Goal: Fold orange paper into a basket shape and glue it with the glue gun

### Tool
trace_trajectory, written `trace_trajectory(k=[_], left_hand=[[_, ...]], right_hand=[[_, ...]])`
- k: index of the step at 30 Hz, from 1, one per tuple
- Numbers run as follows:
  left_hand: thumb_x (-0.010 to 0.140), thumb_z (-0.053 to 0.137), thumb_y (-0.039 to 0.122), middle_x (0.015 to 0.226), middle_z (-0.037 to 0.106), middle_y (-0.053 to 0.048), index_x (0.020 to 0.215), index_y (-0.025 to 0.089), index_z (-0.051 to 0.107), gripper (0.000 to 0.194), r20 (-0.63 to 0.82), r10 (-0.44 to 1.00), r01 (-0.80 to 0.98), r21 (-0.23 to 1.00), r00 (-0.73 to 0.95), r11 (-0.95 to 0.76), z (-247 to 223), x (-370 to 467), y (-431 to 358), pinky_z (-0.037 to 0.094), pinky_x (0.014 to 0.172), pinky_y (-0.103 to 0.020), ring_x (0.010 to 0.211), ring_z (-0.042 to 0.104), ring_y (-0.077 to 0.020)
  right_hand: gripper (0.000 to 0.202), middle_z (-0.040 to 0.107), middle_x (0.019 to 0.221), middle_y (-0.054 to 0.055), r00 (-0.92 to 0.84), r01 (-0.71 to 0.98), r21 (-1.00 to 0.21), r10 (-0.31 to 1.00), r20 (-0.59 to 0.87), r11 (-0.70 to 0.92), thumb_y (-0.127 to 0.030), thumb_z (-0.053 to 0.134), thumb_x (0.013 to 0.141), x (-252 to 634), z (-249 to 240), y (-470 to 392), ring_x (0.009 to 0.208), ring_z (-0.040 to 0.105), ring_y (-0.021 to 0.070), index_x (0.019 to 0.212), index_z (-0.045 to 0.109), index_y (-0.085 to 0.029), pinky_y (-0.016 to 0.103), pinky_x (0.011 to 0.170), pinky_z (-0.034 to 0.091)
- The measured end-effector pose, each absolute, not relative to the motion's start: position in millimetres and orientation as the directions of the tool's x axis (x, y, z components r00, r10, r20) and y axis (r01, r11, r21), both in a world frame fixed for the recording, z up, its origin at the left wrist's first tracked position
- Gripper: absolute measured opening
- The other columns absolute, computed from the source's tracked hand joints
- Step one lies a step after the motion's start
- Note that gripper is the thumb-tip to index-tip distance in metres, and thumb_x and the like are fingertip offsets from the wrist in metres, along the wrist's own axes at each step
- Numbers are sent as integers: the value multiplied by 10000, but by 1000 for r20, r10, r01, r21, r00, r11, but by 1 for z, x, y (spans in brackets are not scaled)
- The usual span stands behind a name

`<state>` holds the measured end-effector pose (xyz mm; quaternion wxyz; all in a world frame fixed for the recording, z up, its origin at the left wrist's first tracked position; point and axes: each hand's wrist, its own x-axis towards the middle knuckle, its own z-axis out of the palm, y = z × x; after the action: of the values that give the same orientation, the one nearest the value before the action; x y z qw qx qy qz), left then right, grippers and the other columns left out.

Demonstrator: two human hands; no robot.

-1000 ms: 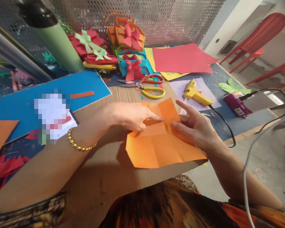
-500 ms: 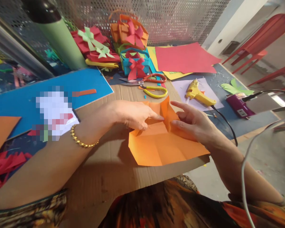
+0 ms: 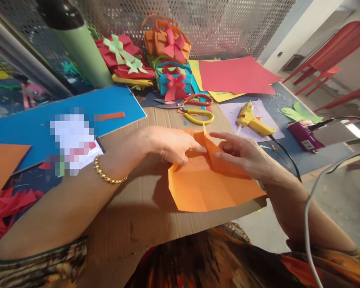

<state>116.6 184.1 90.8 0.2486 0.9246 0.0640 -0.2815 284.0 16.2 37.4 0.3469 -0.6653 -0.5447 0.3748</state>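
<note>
A creased sheet of orange paper (image 3: 210,190) lies on the cardboard, its far part folded up into a raised, pointed flap (image 3: 206,138). My left hand (image 3: 174,146) grips the paper's left side with curled fingers, and its index fingertip presses inside at the foot of the flap. From the right, my right hand (image 3: 243,154) holds the flap's outer side, thumb low and index finger higher up. Just beyond the paper rest scissors (image 3: 198,116) with red and yellow handles. Fingers partly hide the folded corner.
A yellow glue gun (image 3: 253,120) lies on pale paper at right, near a purple power strip (image 3: 306,136). Folded paper bags with bows (image 3: 172,44) stand at the back beside red sheets (image 3: 237,74). A green bottle (image 3: 81,52) stands left, behind a blue board (image 3: 120,100).
The orange flap has been turned leftward and now stands narrower and more upright. My right fingers have moved in against it; the left index finger stays at its base. The view has shifted slightly.
</note>
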Motion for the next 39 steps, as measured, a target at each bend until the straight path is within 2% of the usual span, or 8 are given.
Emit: trace_trajectory(k=[4, 10, 14, 17, 22, 30, 35, 39], left_hand=[[773, 555, 240, 1028, 746, -50, 1470, 314, 567, 700, -594, -79, 196, 384, 800, -902, 94, 117, 184, 433, 676, -295, 801, 621, -207], [802, 599, 399, 1043, 771, -24, 1512, 347, 536, 715, -622, -55, 293, 442, 781, -848, 98, 113, 189, 481, 800, -291, 904, 644, -221], [853, 566, 497, 1225, 743, -43, 1497, 319, 561, 668, -609, -88, 303, 508, 788, -806, 96, 111, 196, 495, 819, -281, 969, 663, -221], [909, 511, 483, 1329, 696, -42, 1468, 327, 582, 585, -552, -109, 274, 563, 827, -780, 94, 108, 204, 491, 878, -286, 1060, 664, -228], [933, 462, 413, 1120, 724, -69, 1439, 232, 517, 540, -623, -47, 403, 559, 781, -725, 94, 100, 214, 517, 800, -284, 886, 684, -196], [898, 482, 345, 1065, 727, -79, 1394, 177, 495, 524, -659, 64, 488, 485, 750, -726, 96, 102, 209, 511, 754, -283, 843, 690, -192], [911, 486, 331, 932, 724, -57, 1221, 164, 607, 372, -636, 2, 469, 567, 772, -678, 90, 103, 212, 501, 703, -266, 771, 682, -176], [940, 450, 315, 835, 700, -38, 1169, 164, 611, 317, -620, 6, 484, 606, 785, -632, 85, 103, 212, 481, 649, -253, 695, 657, -160]], right_hand=[[414, 495, 674, -55, 94, 499, -851, 986, -138, -167, -513, 702, 865, 285, 42, 24, 562, 417, 90, 1117, 622, -194, 253, 502, 309], [384, 577, 691, 7, 40, 598, -774, 973, -229, -207, -574, 616, 889, 286, 53, 34, 622, 480, 125, 757, 602, -213, 267, 514, 345], [392, 617, 701, 14, -79, 646, -747, 961, -266, -154, -582, 585, 889, 291, 59, 43, 648, 512, 138, 775, 658, -215, 276, 552, 375], [384, 631, 693, 15, -150, 713, -696, 954, -261, -78, -545, 556, 899, 295, 61, 51, 642, 511, 139, 778, 698, -210, 281, 562, 376], [347, 639, 674, 12, -192, 779, -627, 946, -261, -15, -469, 533, 892, 298, 60, 63, 628, 515, 148, 726, 703, -215, 295, 560, 362], [102, 665, 704, 3, -227, 739, -674, 936, -268, -14, -300, 629, 808, 299, 59, 78, 637, 543, 153, 752, 693, -243, 309, 616, 406], [108, 659, 719, 7, -276, 784, -620, 895, -349, 0, -258, 585, 800, 300, 64, 87, 669, 550, 151, 724, 653, -222, 298, 629, 414], [226, 730, 832, 54, -288, 827, -562, 863, -415, 6, -347, 541, 851, 298, 69, 92, 742, 598, 172, 823, 691, -180, 312, 692, 433]])
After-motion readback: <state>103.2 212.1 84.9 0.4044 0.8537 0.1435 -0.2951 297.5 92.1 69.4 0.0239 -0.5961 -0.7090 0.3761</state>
